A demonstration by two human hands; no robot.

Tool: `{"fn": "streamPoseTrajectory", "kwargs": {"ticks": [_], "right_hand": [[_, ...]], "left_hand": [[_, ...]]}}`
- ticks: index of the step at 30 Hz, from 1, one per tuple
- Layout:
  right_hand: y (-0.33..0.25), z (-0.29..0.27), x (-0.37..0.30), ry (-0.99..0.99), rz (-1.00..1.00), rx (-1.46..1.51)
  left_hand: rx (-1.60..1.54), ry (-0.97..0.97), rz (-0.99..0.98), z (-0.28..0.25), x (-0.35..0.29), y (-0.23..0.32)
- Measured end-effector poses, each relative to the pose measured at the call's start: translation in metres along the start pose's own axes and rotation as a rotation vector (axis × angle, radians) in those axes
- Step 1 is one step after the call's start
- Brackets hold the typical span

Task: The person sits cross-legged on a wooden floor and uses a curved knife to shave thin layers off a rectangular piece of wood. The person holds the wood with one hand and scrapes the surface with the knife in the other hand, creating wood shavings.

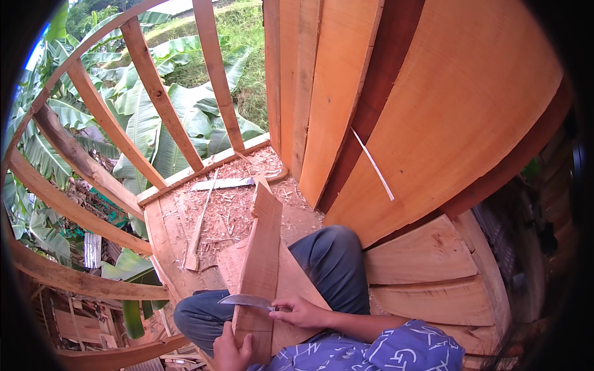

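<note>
In the head view, the right hand (302,313) is closed around the knife (249,300), which crosses over the board (260,266). The left hand (232,351) is clamped on the lower end of this board, which lies over the legs (334,263).

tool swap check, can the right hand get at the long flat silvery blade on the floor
Probably not: the right hand holds a curved grey metal knife, with a brown wooden board between hand and silvery blade.

A head-worn camera is looking down at the near left hand (232,350) and right hand (303,313), facing a far-left railing (162,94).
</note>
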State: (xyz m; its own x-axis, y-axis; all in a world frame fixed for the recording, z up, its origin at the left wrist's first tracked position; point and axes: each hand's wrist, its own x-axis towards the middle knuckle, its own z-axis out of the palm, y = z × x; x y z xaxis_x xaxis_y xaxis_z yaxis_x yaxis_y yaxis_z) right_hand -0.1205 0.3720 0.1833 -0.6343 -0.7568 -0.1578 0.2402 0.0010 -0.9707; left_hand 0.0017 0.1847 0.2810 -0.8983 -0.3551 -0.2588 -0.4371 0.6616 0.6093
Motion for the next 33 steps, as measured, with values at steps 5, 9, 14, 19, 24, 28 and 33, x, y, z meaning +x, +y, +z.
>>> {"fn": "streamPoseTrajectory", "kwargs": {"ticks": [5, 9, 14, 19, 24, 28, 33], "right_hand": [[-0.001, 0.006, -0.004, 0.065, 0.031, -0.101], [-0.02, -0.008, 0.0, 0.304, -0.099, -0.319], [-0.042, -0.043, 0.004, 0.234, 0.164, -0.037], [-0.035, -0.016, -0.01, -0.29, 0.228, 0.058], [-0.023, -0.007, 0.004, -0.171, 0.214, 0.136], [0.01, -0.008, 0.008, 0.177, -0.099, -0.101], [-0.038, -0.058, 0.013, 0.399, 0.106, 0.114]], "left_hand": [[-0.015, 0.009, 0.0, 0.0, 0.0, -0.001], [-0.002, 0.027, 0.017, 0.005, 0.0, -0.008], [0.005, 0.017, 0.005, 0.001, -0.001, -0.003], [0.042, 0.02, 0.028, 0.007, 0.001, -0.009], [0.067, 0.01, -0.026, 0.005, -0.004, -0.014], [0.062, -0.024, -0.048, 0.002, 0.003, 0.0], [0.007, -0.001, -0.052, 0.0, -0.003, -0.003]]}}
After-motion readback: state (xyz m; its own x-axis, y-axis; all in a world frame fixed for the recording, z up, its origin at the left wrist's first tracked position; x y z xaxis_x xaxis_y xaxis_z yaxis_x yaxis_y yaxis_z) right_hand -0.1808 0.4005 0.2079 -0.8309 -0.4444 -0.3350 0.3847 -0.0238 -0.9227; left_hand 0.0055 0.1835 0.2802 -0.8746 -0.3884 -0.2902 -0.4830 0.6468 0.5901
